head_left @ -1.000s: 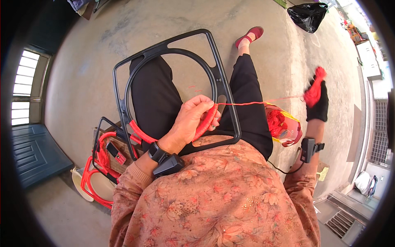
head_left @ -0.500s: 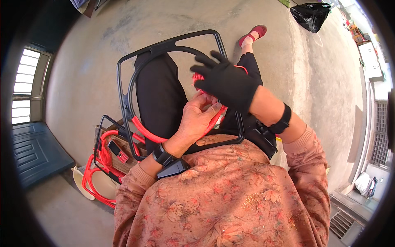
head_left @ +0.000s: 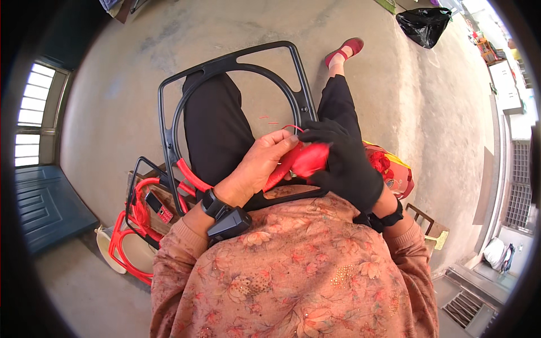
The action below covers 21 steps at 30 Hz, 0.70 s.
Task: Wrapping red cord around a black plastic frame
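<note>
Motion blurs the red cord bundle (head_left: 311, 160) at the gloved right hand (head_left: 350, 169), which hides the lower right stretch of the black frame (head_left: 212, 69) and part of the patterned bag (head_left: 402, 178). The left hand's (head_left: 255, 163) lower fingers are mostly hidden, and the lower edge cuts off the floral top (head_left: 298, 270).

Daylight glares white at the window (head_left: 35, 98) over there; the floor (head_left: 420, 112) looks palest rightward; the red bundle (head_left: 311, 160) is blurred; edges bow toward black corners.
</note>
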Tool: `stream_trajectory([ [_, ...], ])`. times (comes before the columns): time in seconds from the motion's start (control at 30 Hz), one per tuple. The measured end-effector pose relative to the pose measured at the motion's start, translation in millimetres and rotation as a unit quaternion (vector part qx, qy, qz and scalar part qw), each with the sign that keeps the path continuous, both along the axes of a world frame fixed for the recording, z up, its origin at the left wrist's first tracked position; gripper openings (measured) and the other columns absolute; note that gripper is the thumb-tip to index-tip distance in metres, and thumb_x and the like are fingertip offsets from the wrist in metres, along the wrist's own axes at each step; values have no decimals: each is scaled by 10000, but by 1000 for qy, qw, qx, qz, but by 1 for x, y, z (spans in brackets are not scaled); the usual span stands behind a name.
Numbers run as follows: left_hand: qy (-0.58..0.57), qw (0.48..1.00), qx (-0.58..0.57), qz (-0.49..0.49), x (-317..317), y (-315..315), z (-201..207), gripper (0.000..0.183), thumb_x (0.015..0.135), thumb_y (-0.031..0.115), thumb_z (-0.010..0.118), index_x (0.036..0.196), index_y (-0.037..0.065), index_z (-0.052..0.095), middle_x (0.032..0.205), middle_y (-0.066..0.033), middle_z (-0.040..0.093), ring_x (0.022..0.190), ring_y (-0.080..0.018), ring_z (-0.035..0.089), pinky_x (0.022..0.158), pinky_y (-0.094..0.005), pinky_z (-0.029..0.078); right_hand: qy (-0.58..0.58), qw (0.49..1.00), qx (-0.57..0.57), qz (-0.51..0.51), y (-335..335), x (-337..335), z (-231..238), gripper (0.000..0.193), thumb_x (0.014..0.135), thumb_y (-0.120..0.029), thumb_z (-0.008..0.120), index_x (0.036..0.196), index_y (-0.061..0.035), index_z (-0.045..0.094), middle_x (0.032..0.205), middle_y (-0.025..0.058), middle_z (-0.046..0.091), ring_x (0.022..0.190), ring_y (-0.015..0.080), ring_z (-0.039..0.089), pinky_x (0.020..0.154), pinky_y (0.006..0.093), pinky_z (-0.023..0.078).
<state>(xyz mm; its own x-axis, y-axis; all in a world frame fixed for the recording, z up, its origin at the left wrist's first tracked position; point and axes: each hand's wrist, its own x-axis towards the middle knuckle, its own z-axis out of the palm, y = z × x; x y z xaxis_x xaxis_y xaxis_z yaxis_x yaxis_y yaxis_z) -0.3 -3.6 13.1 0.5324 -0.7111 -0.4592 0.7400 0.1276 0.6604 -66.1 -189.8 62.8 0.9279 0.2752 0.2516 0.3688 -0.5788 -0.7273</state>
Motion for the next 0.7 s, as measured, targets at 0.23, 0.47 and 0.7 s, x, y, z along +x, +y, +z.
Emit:
stream_trajectory([
  [0.23, 51, 998, 9, -36, -5, -2, -12, 244, 967, 226, 503, 968, -12, 558, 814, -68, 594, 646, -131, 610, 520, -241, 533, 139, 748, 604, -238, -80, -58, 6, 383, 974, -307, 421, 1234, -35, 497, 1058, 95, 604, 886, 235, 636, 761, 345, 535],
  [0.47, 60, 998, 9, -16, -5, -4, -13, 213, 967, 204, 504, 962, -4, 551, 805, -81, 605, 631, -132, 614, 504, -247, 536, 106, 742, 635, -187, -197, -102, -2, 480, 949, -377, 501, 1252, -6, 479, 773, 2, 530, 584, 94, 451, 519, 235, 366],
  [0.7, 80, 995, -29, 58, -3, -6, -9, 104, 946, 139, 518, 934, 38, 542, 788, -129, 636, 590, -190, 631, 484, -284, 537, 52, 767, 549, -329, -223, -70, -11, 390, 962, -281, 498, 1294, -77, 499, 928, 1, 585, 725, 84, 519, 604, 229, 423],
])
